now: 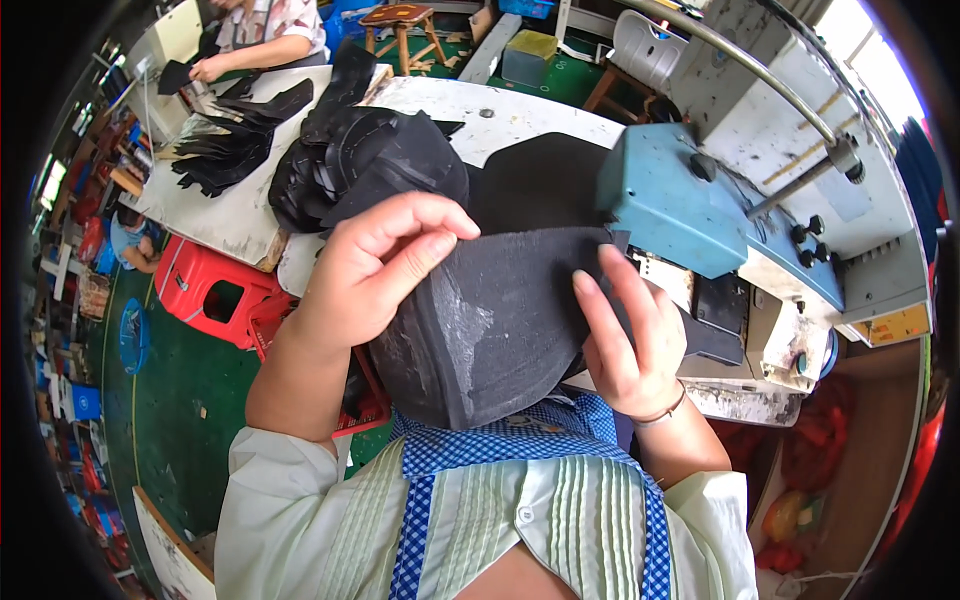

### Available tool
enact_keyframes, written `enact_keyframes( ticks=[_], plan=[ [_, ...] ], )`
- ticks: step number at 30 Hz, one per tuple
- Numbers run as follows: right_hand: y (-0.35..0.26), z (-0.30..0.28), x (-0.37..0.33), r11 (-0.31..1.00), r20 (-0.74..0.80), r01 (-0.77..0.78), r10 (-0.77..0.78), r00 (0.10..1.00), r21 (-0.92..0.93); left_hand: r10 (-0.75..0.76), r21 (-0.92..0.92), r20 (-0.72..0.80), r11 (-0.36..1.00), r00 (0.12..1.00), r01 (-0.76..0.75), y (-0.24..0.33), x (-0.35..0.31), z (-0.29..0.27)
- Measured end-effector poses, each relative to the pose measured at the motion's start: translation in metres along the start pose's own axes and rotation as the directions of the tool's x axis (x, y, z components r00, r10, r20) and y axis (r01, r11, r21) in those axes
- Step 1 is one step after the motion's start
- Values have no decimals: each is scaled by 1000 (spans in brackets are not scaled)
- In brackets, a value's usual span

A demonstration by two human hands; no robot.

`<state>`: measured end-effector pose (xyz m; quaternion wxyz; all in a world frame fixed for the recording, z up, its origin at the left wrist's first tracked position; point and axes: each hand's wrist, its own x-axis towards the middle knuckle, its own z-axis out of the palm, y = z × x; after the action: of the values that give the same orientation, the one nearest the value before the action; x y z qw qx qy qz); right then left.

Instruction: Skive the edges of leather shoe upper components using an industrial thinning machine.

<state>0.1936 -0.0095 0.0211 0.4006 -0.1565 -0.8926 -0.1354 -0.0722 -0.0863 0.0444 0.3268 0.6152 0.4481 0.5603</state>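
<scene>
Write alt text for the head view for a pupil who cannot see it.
A person's left hand pinches the upper edge of a curved black piece of material, with the right hand at its right side. A blue machine stands at right; more black pieces lie on the white table.

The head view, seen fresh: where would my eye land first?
Probably on the curved black piece at the centre, pinched by the left hand, with the right hand at its right edge. Next, the blue machine head to the right and the heap of black pieces beyond, left of centre.
</scene>
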Motion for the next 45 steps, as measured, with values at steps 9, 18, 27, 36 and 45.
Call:
enact_keyframes(
  ticks=[9,18,27,36,45],
  plan=[
    [19,-11,-32,967,333,-211,153,930,145,99,592,438,716,894,-369,-13,15,69],
    [31,-6,-30,943,338,-296,231,912,154,17,618,491,698,871,-362,-16,40,80],
    [37,-3,-26,916,297,-340,270,916,212,-8,643,484,681,875,-350,-16,49,83],
    [36,-4,-28,938,334,-304,236,913,169,-78,684,434,677,898,-272,-17,41,83],
    [38,-3,-33,919,311,-343,273,910,196,33,660,429,671,903,-338,-22,44,88]
  ],
)
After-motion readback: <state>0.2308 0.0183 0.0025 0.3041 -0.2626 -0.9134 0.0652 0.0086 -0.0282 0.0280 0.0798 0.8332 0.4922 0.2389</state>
